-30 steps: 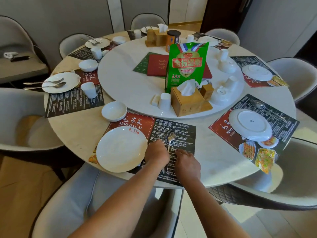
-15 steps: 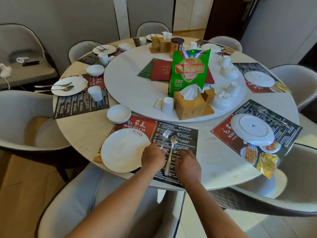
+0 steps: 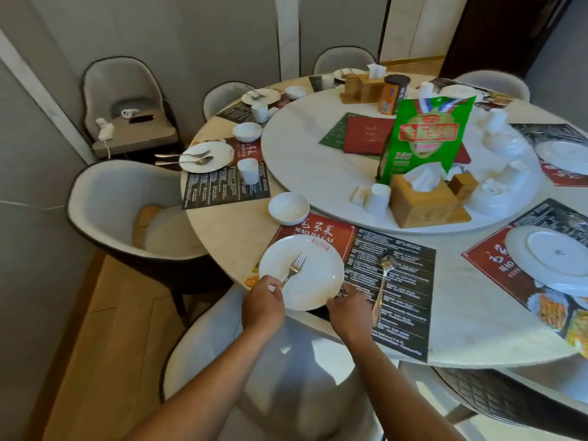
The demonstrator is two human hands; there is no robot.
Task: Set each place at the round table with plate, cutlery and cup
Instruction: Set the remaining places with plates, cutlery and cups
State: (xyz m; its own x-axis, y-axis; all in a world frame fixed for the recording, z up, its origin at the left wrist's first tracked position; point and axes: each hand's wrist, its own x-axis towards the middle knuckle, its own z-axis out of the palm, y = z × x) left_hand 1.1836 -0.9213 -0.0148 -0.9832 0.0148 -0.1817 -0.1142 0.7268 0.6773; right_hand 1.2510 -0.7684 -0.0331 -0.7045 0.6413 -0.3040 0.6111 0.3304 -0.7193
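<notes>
At the near edge of the round marble surface [image 3: 229, 237], the left hand [image 3: 262, 305] pinches the handle end of a fork [image 3: 294, 268], whose tines lie over the white plate [image 3: 302, 272] set on the left end of a printed menu placemat [image 3: 394, 281]. The right hand [image 3: 350, 308] rests at the plate's near right rim with its fingers bent against the edge; whether it grips the rim or only touches it cannot be told. A spoon [image 3: 381, 286] lies alone on the dark part of the placemat, just right of the plate, bowl pointing away from the person. A small white bowl [image 3: 288, 207] sits beyond the plate, touching the placemat's far left corner. On the raised turntable [image 3: 318, 173] stand a white cup [image 3: 378, 198], a wooden tissue box [image 3: 420, 202] and a green snack bag [image 3: 426, 138]. To the left, another place has a plate with fork and spoon [image 3: 206, 156], with a cup [image 3: 248, 170] beside it.
</notes>
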